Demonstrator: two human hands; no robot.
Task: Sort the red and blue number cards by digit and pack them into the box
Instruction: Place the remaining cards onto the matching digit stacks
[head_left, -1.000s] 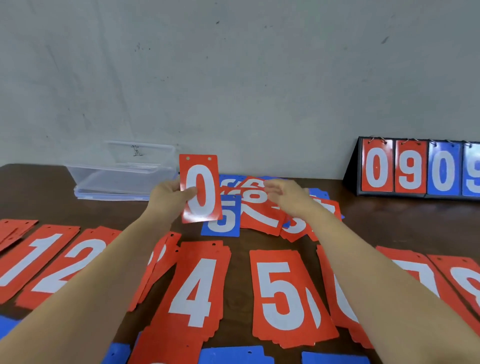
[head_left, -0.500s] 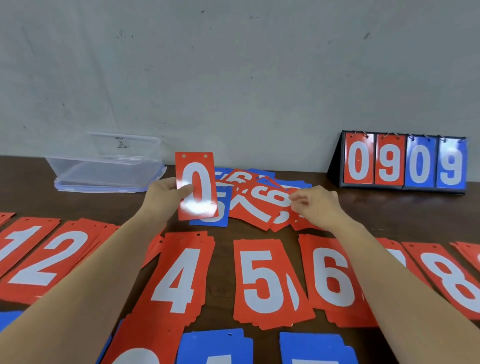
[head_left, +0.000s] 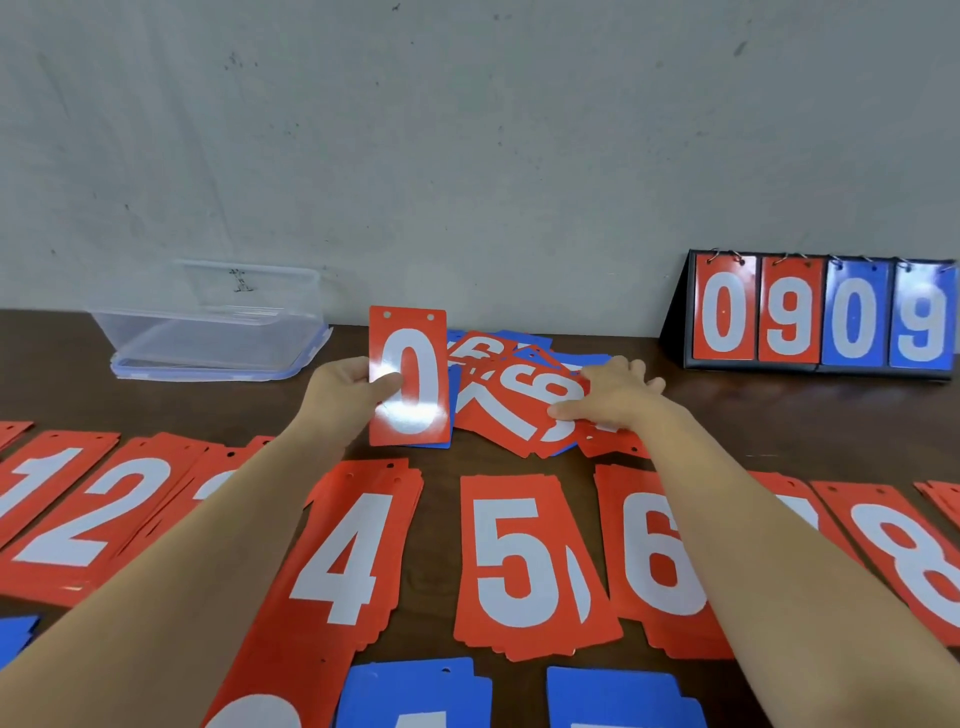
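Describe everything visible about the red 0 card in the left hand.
The red 0 card is a flat, glossy, plastic-looking rectangle with a white 0 and two punched holes along its top edge. It is upright, facing the camera, in front of the mixed pile. The left hand pinches its left edge, thumb on the face.

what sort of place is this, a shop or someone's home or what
Likely a plain indoor worktable, not clearly home or shop: a dark wooden table against a bare scuffed grey wall, with a clear plastic box and a flip scoreboard on it.
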